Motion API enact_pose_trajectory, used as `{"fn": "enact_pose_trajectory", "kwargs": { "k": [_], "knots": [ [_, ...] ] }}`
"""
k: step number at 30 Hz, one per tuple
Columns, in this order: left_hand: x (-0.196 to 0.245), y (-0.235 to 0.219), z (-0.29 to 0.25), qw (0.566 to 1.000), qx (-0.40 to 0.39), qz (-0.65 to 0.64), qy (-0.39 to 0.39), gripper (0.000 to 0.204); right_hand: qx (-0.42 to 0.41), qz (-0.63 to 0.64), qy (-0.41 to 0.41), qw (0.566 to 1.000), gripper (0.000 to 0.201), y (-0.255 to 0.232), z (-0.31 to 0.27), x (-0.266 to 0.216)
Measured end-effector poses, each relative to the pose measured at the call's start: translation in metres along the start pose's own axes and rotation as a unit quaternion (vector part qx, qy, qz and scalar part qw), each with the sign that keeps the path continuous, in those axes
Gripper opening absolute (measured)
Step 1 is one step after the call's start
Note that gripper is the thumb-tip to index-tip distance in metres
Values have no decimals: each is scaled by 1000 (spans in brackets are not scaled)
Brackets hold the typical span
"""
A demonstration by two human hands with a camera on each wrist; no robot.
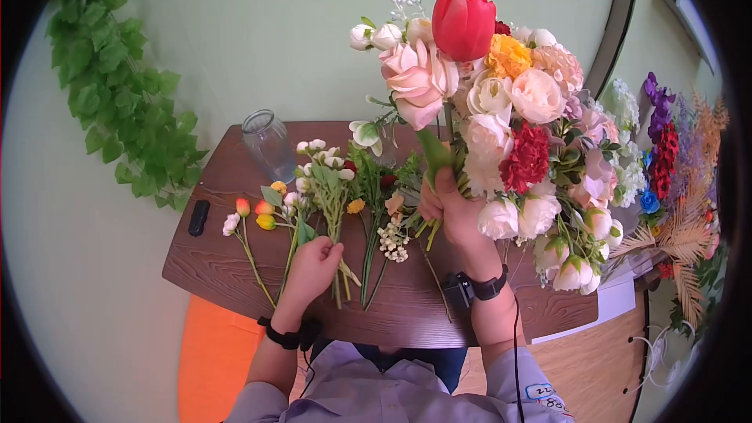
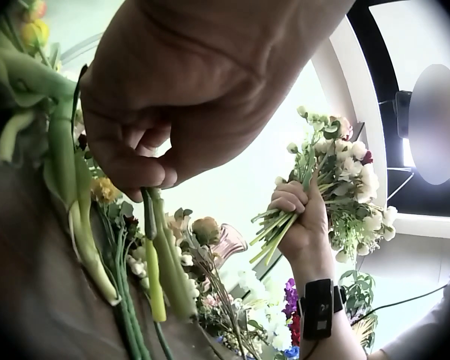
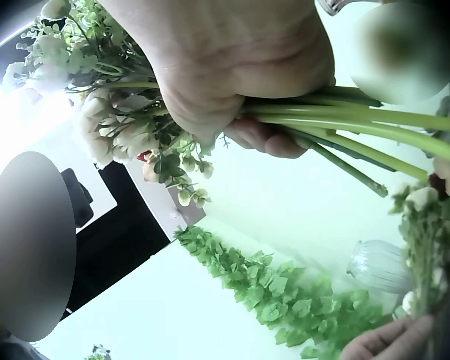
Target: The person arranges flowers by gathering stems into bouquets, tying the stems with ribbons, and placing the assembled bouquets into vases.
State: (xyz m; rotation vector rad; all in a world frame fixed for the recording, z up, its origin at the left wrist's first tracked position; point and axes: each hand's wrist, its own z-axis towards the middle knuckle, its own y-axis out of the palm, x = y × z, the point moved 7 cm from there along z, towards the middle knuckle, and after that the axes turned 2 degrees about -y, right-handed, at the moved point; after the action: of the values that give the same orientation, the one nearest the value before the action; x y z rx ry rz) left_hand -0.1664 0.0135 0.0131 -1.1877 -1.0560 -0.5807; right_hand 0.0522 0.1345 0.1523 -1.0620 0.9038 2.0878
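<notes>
My right hand [image 1: 460, 215] grips the gathered stems of a large bouquet [image 1: 536, 98] raised over the table's right side. A red tulip [image 1: 464, 25] stands at its top, among pink roses, cream peonies and red and orange blooms. In the right wrist view the bundled green stems [image 3: 360, 124] stick out past the fist. Over the table's front left, my left hand [image 1: 313, 268] pinches a green stem [image 2: 161, 247] between thumb and fingertips. A bunch of white-budded sprays [image 1: 333, 188] lies right beside that hand. Orange-and-yellow tulips [image 1: 266, 222] lie to its left.
A clear glass vase [image 1: 268, 147] stands at the back left of the dark wooden table [image 1: 235, 164]. A small black object [image 1: 199, 218] lies near the left edge. White berry sprays [image 1: 394, 243] and other stems lie mid-table. More flowers [image 1: 666, 157] stand at far right.
</notes>
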Motion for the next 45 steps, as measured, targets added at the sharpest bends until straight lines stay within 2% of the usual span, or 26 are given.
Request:
{"fn": "enact_pose_trajectory", "kwargs": {
  "k": [2, 4, 5, 6, 7, 8, 11, 12, 14, 15, 19, 22, 23, 24, 25, 26, 28, 29, 31, 35, 38, 40, 41, 43, 44, 45],
  "knots": [
    [1, -11, 0, 1000, 13, 26, 6, 23, -10, 8, 10, 1000, 47, 0, 0, 4],
    [7, -21, -1, 988, 51, 143, 5, 20, -21, 16, 18, 999, 47, -6, -1, 19],
    [8, -20, -2, 988, 53, 142, 8, 20, -20, 69, 35, 997, 46, -16, -2, 38],
    [15, -23, -7, 969, 114, 214, 53, 20, -20, 121, 51, 991, 45, -26, -3, 55],
    [25, -23, -11, 938, 175, 283, 99, 20, -63, 3, 12, 998, 43, -32, -4, 57],
    [33, -18, -13, 938, 176, 279, 106, 20, -62, -2, 6, 998, 43, -29, -1, 49],
    [59, 12, -22, 957, 88, 254, 104, 28, -17, -42, 59, 997, 43, -18, 0, 36],
    [61, 20, -19, 958, 87, 251, 105, 28, -16, -46, 59, 997, 43, -26, -1, 45],
    [57, 50, -11, 939, -6, 320, 126, 34, -90, -35, 30, 995, 45, -33, -3, 68],
    [56, 58, -6, 928, -21, 356, 109, 39, -68, -88, 21, 994, 47, -41, -2, 71],
    [37, 70, 13, 933, -31, 346, 92, 40, -42, -44, 66, 996, 47, -26, -1, 49],
    [35, 64, 17, 948, -70, 305, 58, 32, -14, -21, 77, 997, 48, -26, 1, 39],
    [23, 64, 17, 980, -123, 157, -27, 27, -11, -20, 77, 997, 48, -35, 0, 51],
    [13, 65, 14, 979, -172, 4, -113, 23, 6, -36, 87, 996, 48, -52, -1, 75],
    [19, 66, 10, 953, -225, -127, -160, 24, 22, -51, 99, 994, 48, -54, -1, 79],
    [16, 62, 9, 952, -226, -127, -161, 24, 23, -50, 100, 993, 48, -55, -2, 80],
    [19, 65, 4, 888, -285, -311, -185, 25, -24, -65, 60, 996, 48, -45, -2, 69],
    [20, 64, 3, 888, -284, -311, -186, 25, -25, -65, 60, 996, 48, -45, -2, 69],
    [23, 64, -4, 806, -288, -457, -243, 26, -26, -66, 67, 995, 48, -45, -2, 72],
    [12, 73, 0, 791, -265, -499, -235, 29, -43, -82, 49, 995, 48, -47, -5, 76],
    [24, 76, -1, 791, -263, -512, -207, 21, -61, -66, 43, 995, 47, -40, -4, 73],
    [39, 71, 0, 858, -268, -423, -112, 18, -44, -39, 54, 997, 47, -35, -3, 63],
    [44, 70, -2, 858, -267, -423, -113, 18, -110, -33, -37, 993, 46, -20, -3, 45],
    [60, 65, -5, 891, -270, -363, -34, 15, -76, -35, 0, 996, 46, -9, -2, 25],
    [62, 65, -4, 892, -267, -364, -35, 15, -42, -39, 35, 998, 46, -8, 0, 23],
    [64, 64, -2, 906, -258, -334, -21, 13, -62, -59, 10, 996, 46, -8, 1, 22]
  ]
}}
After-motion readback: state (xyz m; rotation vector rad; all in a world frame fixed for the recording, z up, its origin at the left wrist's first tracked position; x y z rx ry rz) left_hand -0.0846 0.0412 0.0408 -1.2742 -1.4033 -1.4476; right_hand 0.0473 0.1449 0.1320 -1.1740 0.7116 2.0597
